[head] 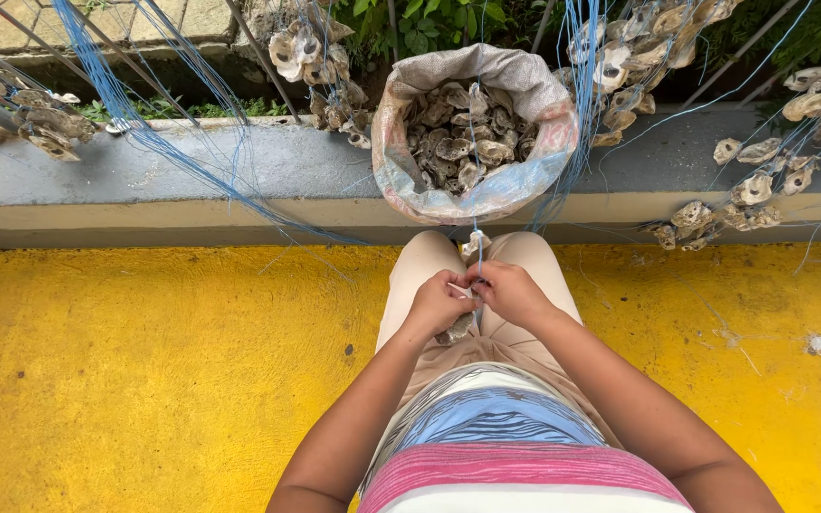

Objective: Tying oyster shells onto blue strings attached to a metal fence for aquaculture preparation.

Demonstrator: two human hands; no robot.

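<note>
My left hand (436,303) and my right hand (510,291) meet over my lap, fingers pinched together on a thin blue line (478,255) that runs up toward the sack. A grey oyster shell (455,329) hangs just below my left hand, and another shell (473,243) sits on the line just above my fingers. An open woven sack (401,161) full of oyster shells (463,133) stands right in front of my knees against a grey concrete ledge (192,176).
Bundles of blue line (135,104) with strung shells (45,119) hang at the upper left and at the right (753,185). More shell strings (311,57) dangle behind the sack. I sit on a yellow painted floor (144,370).
</note>
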